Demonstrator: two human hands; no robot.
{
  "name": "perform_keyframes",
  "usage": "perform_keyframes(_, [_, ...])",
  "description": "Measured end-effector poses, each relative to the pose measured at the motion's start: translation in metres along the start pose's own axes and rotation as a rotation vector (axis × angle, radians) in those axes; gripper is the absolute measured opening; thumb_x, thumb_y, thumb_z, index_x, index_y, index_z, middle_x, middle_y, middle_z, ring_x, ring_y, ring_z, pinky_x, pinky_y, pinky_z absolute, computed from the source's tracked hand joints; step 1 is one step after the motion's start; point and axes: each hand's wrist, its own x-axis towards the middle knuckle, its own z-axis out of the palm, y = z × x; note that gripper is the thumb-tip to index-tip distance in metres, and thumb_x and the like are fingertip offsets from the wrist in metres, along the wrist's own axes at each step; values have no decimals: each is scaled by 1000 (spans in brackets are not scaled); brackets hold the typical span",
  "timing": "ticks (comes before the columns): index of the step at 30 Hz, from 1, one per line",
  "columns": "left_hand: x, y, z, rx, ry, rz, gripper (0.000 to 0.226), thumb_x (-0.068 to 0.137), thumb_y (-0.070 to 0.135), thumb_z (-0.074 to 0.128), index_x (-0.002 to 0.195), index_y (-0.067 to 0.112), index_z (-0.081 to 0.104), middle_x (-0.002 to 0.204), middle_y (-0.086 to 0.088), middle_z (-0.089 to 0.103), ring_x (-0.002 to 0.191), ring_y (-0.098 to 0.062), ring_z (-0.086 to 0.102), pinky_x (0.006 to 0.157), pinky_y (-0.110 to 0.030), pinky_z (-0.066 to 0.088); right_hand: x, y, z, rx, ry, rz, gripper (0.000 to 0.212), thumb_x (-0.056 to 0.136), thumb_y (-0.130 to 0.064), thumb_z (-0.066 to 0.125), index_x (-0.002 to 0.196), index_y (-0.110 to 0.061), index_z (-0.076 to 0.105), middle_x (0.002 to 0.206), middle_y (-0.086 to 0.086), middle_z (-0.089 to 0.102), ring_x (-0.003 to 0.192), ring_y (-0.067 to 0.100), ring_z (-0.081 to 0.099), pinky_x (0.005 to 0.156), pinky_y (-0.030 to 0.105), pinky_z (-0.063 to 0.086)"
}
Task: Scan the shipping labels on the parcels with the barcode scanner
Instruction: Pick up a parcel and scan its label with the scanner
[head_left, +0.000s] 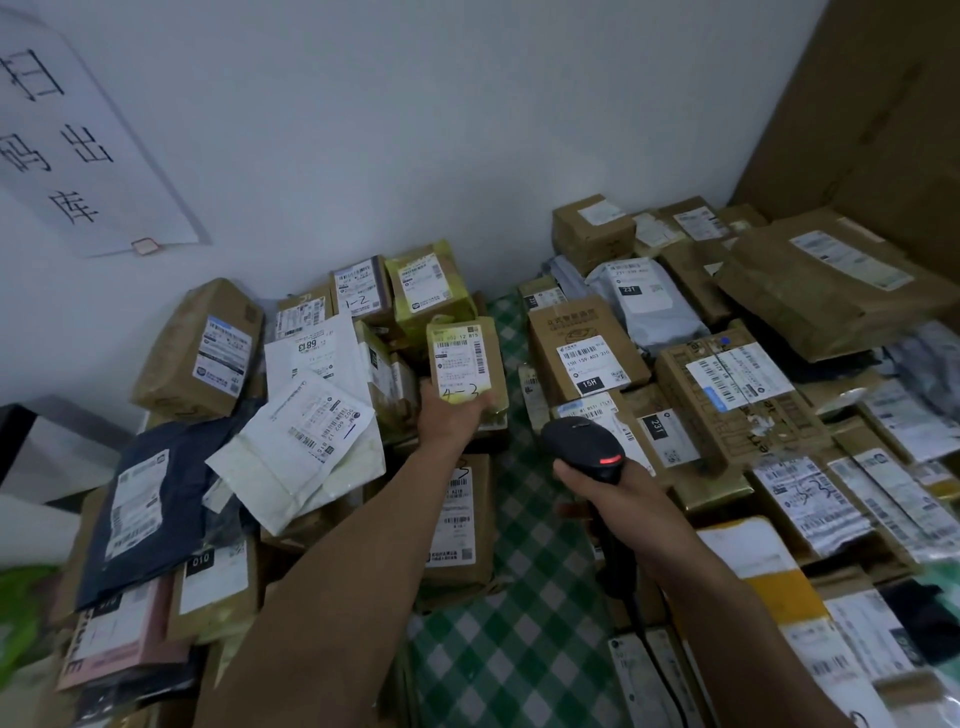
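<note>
Scanner (587, 447) gripped in right hand (621, 501); left hand (451, 415) holds small parcel (464, 358).

matt cardboard parcels (587, 348), checked cloth (519, 649)

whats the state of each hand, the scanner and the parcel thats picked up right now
left hand, grips the small brown cardboard parcel from below
small brown cardboard parcel, held upright, its label marked 4-3 facing the camera
right hand, curled round the handle of the black barcode scanner
black barcode scanner, held, red light lit on its head
</note>
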Motion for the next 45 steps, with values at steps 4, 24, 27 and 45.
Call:
perform_keyframes(4, [-12, 1, -5, -66, 26, 21, 76, 79, 23, 89, 141, 21, 46, 136, -3, 64, 125, -27, 61, 106, -45, 51, -5, 0, 0, 11, 1, -16, 35, 91, -36, 77, 125, -31, 67, 111, -7, 76, 86, 17, 78, 85, 40, 55])
perform_keyframes(24, [-122, -2, -40, 163, 25, 666, 55, 88, 37, 79, 139, 32, 61, 126, 8, 68, 117, -14, 60, 102, -36, 52, -66, -15, -15, -195, 17, -207, 28, 91, -36, 77, 116, -38, 67, 90, -13, 79, 77, 10, 75, 71, 25, 59])
perform_keyframes(27, [-119, 20, -52, 234, 15, 632, 65, 85, 33, 82, 144, 39, 56, 123, 8, 58, 121, -19, 57, 106, -46, 51, -74, -19, -19, -271, 42, -266, 22, 90, -35, 78, 109, -39, 67, 81, -11, 77, 71, 6, 71, 57, 13, 51])
perform_keyframes(45, [-131, 71, -93, 694, 15, 695, 76, 88, 32, 80, 154, 36, 43, 140, -1, 49, 132, -28, 42, 112, -46, 40, -80, -12, -12, -433, 69, -362, 58, 82, -56, 78, 134, -41, 56, 119, -17, 68, 111, 7, 63, 96, 38, 55])
